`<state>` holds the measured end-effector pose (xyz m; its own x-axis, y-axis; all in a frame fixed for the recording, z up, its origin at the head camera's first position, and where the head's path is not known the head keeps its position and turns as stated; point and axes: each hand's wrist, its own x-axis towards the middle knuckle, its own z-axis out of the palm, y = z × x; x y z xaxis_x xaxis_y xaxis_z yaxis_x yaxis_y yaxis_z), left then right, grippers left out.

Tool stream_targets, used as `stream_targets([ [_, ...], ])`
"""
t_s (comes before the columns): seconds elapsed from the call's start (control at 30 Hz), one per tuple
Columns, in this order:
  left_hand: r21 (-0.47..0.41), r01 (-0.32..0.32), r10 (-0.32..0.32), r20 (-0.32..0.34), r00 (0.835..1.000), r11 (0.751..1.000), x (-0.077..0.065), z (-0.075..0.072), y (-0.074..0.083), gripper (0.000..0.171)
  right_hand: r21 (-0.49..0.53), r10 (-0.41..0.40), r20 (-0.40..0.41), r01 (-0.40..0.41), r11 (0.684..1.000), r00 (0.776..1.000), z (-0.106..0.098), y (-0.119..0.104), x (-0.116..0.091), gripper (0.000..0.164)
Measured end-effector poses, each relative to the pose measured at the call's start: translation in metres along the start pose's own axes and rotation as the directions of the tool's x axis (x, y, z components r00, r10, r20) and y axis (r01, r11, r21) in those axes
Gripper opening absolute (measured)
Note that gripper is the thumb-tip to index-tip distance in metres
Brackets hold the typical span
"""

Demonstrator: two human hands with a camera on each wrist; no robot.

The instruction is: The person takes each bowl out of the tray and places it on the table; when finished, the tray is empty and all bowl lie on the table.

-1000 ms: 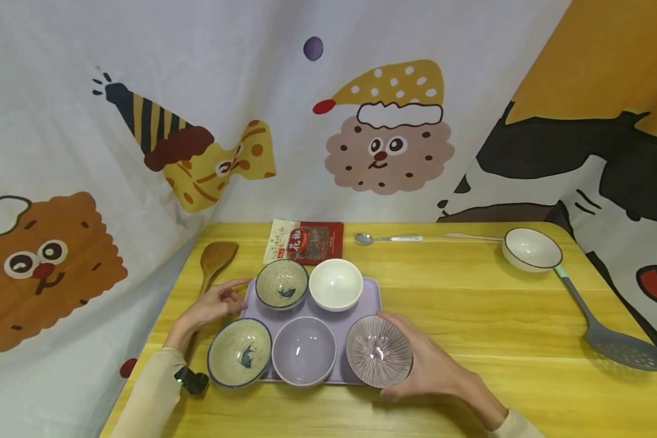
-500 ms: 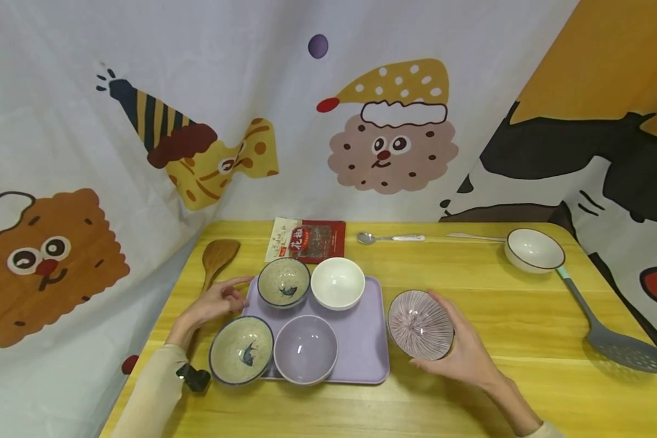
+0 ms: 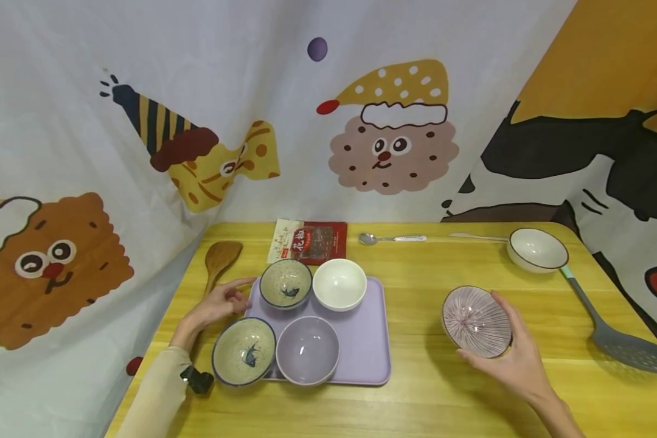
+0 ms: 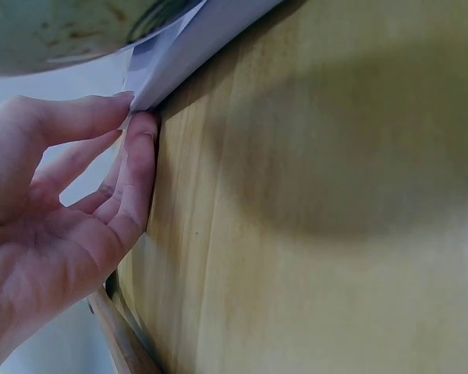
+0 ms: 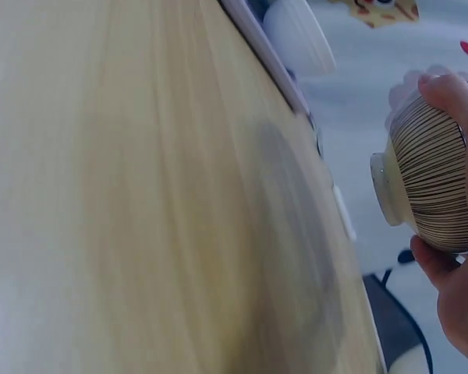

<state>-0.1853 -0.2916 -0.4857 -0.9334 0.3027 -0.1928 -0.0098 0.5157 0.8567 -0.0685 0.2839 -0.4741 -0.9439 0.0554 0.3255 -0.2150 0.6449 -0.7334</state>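
Observation:
My right hand (image 3: 517, 359) grips a striped bowl (image 3: 476, 321) by its side, to the right of the tray. In the right wrist view this bowl (image 5: 433, 179) is raised off the table, its foot showing. My left hand (image 3: 219, 306) is at the left edge of the lilac tray (image 3: 369, 340). Seen from the left wrist, thumb and fingers pinch the tray's edge (image 4: 171, 66). On the tray are a small fish-patterned bowl (image 3: 286, 285), a white bowl (image 3: 339, 285) and a purple bowl (image 3: 308, 351). A larger fish-patterned bowl (image 3: 244, 351) overhangs the tray's front left.
A wooden spatula (image 3: 221, 258) lies left of the tray. Behind it are a red spice packet (image 3: 309, 241) and a spoon (image 3: 391, 238). At the right, a brown-rimmed bowl (image 3: 538, 249) stands by a grey slotted turner (image 3: 629, 348). A printed cloth (image 3: 285, 73) hangs behind the table.
My right hand has lifted the striped bowl off the tray's front right and carried it rightward over the table. The left hand stays at the tray's edge.

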Motion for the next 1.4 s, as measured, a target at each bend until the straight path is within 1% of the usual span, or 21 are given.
stream_targets([
  [0.2,0.004,0.005,-0.005,0.007,1.0,1.0,0.0,0.001,-0.001,0.067,-0.018,0.035,-0.113,-0.038,0.999,0.993,-0.014,0.017,-0.003,0.127],
  [0.3,0.003,0.017,-0.017,0.006,1.0,1.0,0.001,0.0,-0.001,0.067,-0.017,0.063,-0.176,-0.067,0.998,0.982,-0.02,0.024,-0.001,0.124],
  [0.47,0.008,0.009,-0.009,0.011,1.0,1.0,0.002,-0.002,-0.003,0.067,0.016,0.144,-0.24,-0.144,0.989,0.96,-0.03,0.034,0.004,0.117],
  [0.53,0.007,0.006,-0.006,0.008,1.0,1.0,0.002,-0.002,-0.004,0.067,0.019,0.19,-0.273,-0.192,0.981,0.943,-0.033,0.038,0.008,0.115],
  [0.63,0.009,-0.001,0.001,0.009,1.0,1.0,0.003,-0.002,-0.006,0.067,0.015,0.256,-0.334,-0.267,0.964,0.907,-0.037,0.042,0.013,0.115],
  [0.73,0.007,-0.003,0.003,0.008,1.0,1.0,0.003,-0.001,-0.006,0.067,0.008,0.292,-0.377,-0.312,0.95,0.879,-0.042,0.047,0.016,0.114],
  [0.87,-0.003,-0.003,0.003,0.01,1.0,1.0,0.003,-0.001,-0.007,0.068,0.005,0.344,-0.382,-0.37,0.929,0.858,-0.049,0.055,0.019,0.114],
  [1.03,-0.006,-0.003,0.003,0.014,1.0,1.0,0.004,-0.002,-0.007,0.067,0.008,0.436,-0.376,-0.468,0.884,0.818,-0.059,0.061,0.025,0.114],
  [1.17,-0.003,0.005,-0.005,0.01,1.0,1.0,0.004,-0.001,-0.006,0.067,-0.001,0.484,-0.376,-0.522,0.853,0.79,-0.066,0.068,0.031,0.113],
  [1.23,0.0,0.015,-0.015,0.005,1.0,1.0,0.004,-0.001,-0.006,0.066,-0.015,0.504,-0.369,-0.547,0.837,0.781,-0.069,0.07,0.033,0.113],
  [1.4,0.001,0.014,-0.014,0.006,1.0,1.0,0.002,0.001,-0.004,0.066,-0.039,0.537,-0.353,-0.586,0.809,0.766,-0.077,0.077,0.039,0.113],
])
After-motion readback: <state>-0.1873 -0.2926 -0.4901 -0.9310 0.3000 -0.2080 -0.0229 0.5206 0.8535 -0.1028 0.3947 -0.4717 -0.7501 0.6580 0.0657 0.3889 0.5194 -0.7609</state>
